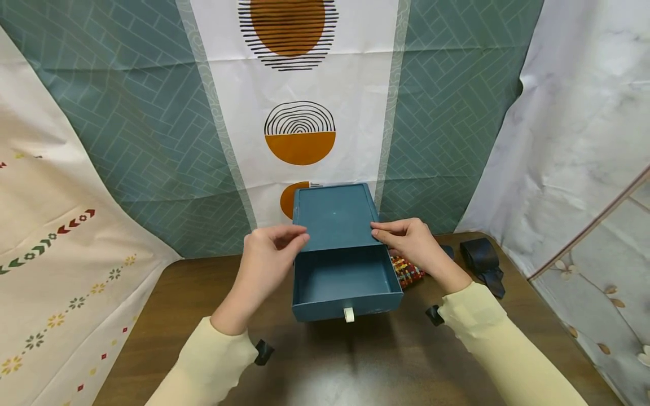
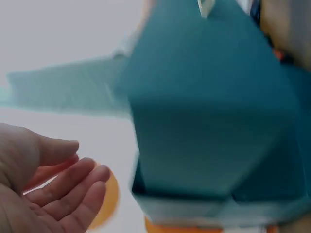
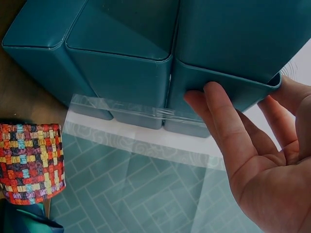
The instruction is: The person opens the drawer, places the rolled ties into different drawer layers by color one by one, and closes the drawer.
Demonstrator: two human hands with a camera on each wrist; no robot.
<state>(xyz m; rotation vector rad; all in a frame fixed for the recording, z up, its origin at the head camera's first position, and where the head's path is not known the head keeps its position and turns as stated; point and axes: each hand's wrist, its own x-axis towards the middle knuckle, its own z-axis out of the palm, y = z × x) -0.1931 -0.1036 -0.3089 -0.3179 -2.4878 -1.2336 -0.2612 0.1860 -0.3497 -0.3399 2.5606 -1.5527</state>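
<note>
A teal tiered drawer unit (image 1: 332,211) stands at the back of the table. Its top drawer (image 1: 330,309), with a white pull tab (image 1: 348,314), is pulled out toward me and bare inside. My right hand (image 1: 408,242) grips the unit's upper right edge. In the right wrist view, two fingers (image 3: 221,116) lie against the side below the rim while others reach round the corner. My left hand (image 1: 269,256) is beside the upper left edge. The left wrist view shows that hand (image 2: 63,179) apart from the unit, fingers loosely bent, holding nothing.
To the unit's right lies a multicoloured woven item (image 1: 406,273), with dark blue fabric (image 3: 29,221) near it. Farther right is a rolled dark necktie (image 1: 479,256). A patterned cloth (image 1: 437,113) hangs close behind the unit, and pale cloths flank both sides of the wooden table (image 1: 198,293).
</note>
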